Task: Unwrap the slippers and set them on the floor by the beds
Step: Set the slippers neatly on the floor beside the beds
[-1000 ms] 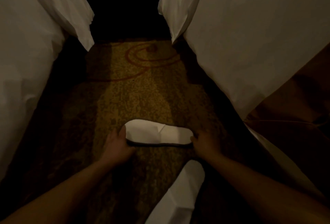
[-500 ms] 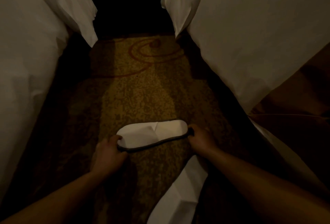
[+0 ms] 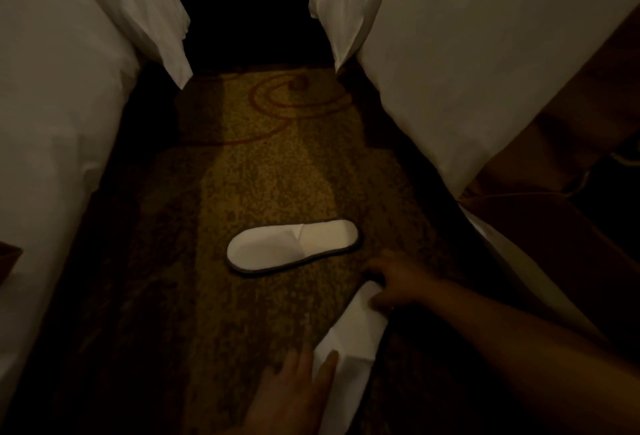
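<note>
A far slipper point(image 3: 292, 247) lies flat on the carpet point(image 3: 242, 174) in the aisle between the two beds, turned crosswise. It is white, with a thin dark sole edge showing along its near side. Its closed upper covers the left half and ends at a small notch near the middle, and the open footbed runs to the rounded right end. No hand touches it.

A near slipper point(image 3: 349, 341) lies on the carpet just in front of the far one and a little to the right. It is set on a diagonal, with its lower end cut off by the frame edge. It is also white and shows flat, angular creases across its top.

The right hand point(image 3: 398, 284) is at this slipper's upper end, with fingers curled over the tip and the thumb pressed on its surface, pinching it. The left hand point(image 3: 294, 396) is spread with straight fingers, and its fingertips rest on the slipper's lower left edge.

The carpet is mottled gold-brown with a red swirl farther back, and the light is dim. White bedding hangs down the side of the left bed point(image 3: 52, 122) and of the right bed point(image 3: 467, 70).
</note>
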